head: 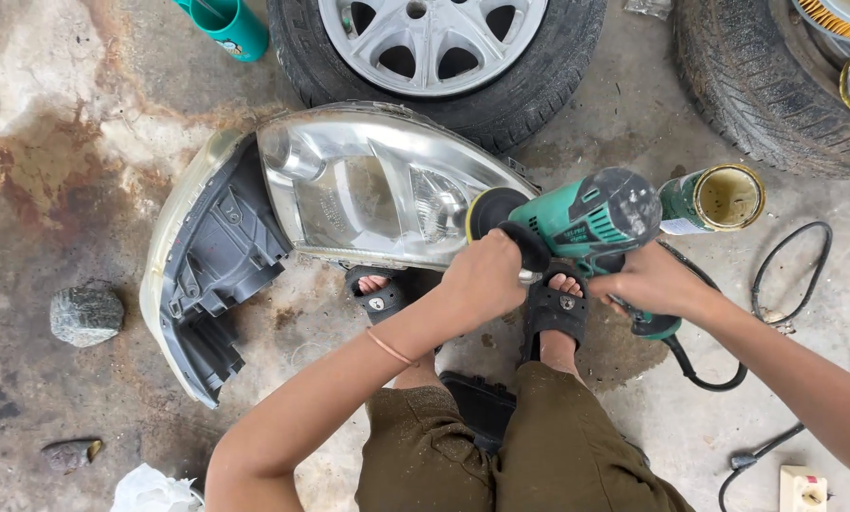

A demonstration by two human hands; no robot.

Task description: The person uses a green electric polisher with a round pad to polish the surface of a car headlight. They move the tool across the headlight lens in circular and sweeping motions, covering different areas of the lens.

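Note:
A car headlight (368,185) with a clear lens lies on the concrete floor, leaning over a second headlight housing (211,275) with grey back. A green electric polisher (591,220) presses its black pad (489,210) against the right end of the clear lens. My left hand (482,277) grips the polisher's black side handle. My right hand (648,283) is closed around its main grip, from which a black cord runs off. My sandalled feet (553,308) rest just below the headlight.
A tyre with a silver wheel (434,47) lies behind the headlight, and another tyre (766,85) at top right. An open tin (714,199) lies beside the polisher. A stone (85,315) sits at left, a teal cup (226,27) at top left, a socket block (802,488) at bottom right.

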